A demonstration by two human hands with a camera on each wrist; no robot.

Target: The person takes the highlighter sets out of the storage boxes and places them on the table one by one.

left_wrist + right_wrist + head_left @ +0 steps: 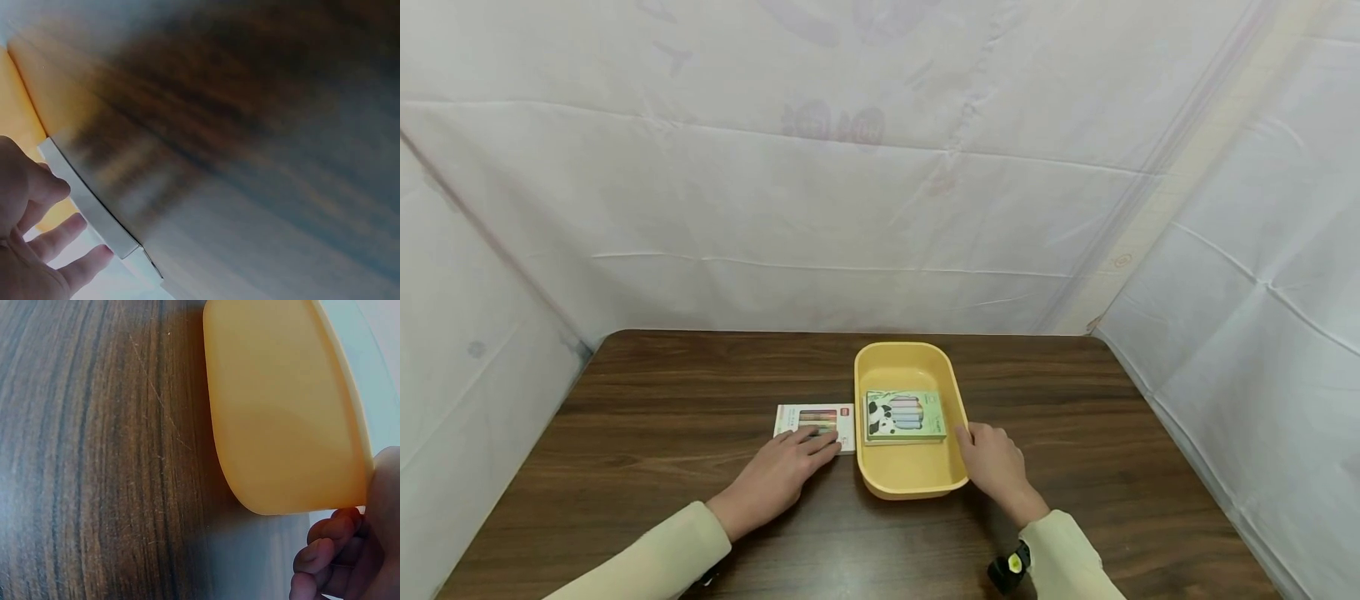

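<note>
A yellow plastic bin (910, 479) stands on the table, with a green box of markers (906, 415) bearing a panda picture inside it. On the bin's right side my right hand (996, 465) grips the rim, the fingers outside and under it, as the right wrist view also shows. Left of the bin, against its side, lies a flat white box (786, 417) with a window showing coloured pens or pencils. My left hand (782, 473) rests on this white box with fairly straight fingers. Its fingertips (100, 253) meet the box's edge in the left wrist view.
The dark wood-grain table (662, 400) carries all of this. A white sheet (850, 208) hangs along its back edge and at both sides. Below the green box, a second pale item's edge shows in the bin.
</note>
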